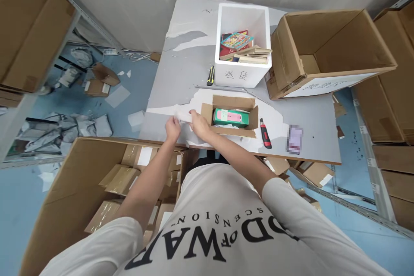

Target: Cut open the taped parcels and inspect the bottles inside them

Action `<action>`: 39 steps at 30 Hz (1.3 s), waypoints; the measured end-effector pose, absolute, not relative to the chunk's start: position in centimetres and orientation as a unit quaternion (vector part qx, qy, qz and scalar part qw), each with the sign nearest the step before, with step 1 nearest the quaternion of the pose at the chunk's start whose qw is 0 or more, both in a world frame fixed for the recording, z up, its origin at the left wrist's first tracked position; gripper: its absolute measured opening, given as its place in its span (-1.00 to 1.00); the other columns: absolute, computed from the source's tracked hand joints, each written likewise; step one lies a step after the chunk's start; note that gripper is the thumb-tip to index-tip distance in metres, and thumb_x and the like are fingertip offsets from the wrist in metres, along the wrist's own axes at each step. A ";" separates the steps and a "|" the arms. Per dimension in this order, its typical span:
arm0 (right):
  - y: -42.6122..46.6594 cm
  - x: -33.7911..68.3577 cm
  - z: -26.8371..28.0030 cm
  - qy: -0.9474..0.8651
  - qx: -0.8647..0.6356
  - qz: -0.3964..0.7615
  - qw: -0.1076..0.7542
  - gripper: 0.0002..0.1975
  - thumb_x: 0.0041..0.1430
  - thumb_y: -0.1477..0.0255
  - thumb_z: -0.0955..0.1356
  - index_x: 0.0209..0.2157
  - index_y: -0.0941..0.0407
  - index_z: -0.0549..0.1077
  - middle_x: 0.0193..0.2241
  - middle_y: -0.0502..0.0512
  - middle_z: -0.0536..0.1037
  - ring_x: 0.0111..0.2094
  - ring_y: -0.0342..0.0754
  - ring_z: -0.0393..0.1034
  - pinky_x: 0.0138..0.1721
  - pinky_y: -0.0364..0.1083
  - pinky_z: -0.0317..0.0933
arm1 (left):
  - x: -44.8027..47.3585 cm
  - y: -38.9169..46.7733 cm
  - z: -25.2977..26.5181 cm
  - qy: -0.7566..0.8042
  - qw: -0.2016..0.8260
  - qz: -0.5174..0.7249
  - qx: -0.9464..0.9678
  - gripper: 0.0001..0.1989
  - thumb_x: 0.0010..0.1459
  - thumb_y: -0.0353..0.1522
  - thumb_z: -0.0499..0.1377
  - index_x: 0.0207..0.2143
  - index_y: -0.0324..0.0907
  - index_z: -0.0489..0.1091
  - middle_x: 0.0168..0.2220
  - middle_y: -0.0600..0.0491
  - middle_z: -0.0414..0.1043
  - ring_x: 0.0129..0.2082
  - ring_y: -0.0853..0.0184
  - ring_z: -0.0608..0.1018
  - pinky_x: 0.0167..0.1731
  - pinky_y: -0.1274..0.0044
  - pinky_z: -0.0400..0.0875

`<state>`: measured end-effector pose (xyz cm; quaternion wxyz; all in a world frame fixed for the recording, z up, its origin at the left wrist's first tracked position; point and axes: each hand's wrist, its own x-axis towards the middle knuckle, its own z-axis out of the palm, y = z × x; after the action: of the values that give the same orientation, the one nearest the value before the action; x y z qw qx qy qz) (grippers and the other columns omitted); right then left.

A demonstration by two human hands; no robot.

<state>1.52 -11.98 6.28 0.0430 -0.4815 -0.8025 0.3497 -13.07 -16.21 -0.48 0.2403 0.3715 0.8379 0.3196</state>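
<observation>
My left hand (173, 129) is closed, its fingers pinching one edge of a thin white sheet (183, 115). On the other side of that sheet my right hand (199, 125) also grips it, between thumb and fingers. Whether it is paper or plastic I cannot tell. Just right of my right hand stands a small open cardboard box (235, 101), its flaps folded out. Inside lies a green box (219, 117) with a pink picture on its top. A red and black box cutter (265, 133) rests on the table to the right of the cardboard box.
A white foam box (241, 75) of books and a large open carton (339, 47) stand at the back of the table (158, 95). A yellow and black cutter (211, 76) lies nearby. Below left, a big carton (74, 189) holds several parcels. Shelves flank both sides.
</observation>
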 end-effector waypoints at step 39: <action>-4.9 11.5 3.9 -0.920 -0.323 0.114 -0.192 -0.50 0.07 0.43 0.39 0.08 0.13 0.31 -0.02 0.35 0.38 0.00 0.19 0.23 -0.12 0.02 0.22 | -0.5 -16.9 2.2 0.548 0.117 0.044 0.827 -0.45 0.15 -0.11 0.18 0.10 -0.23 0.30 -0.07 -0.20 0.43 -0.01 0.05 0.41 0.21 -0.06 -0.17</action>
<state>11.54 -4.91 3.86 -0.1920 -0.3228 -0.9197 0.1141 -0.46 -16.86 2.16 0.1165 0.8269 0.5483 0.0439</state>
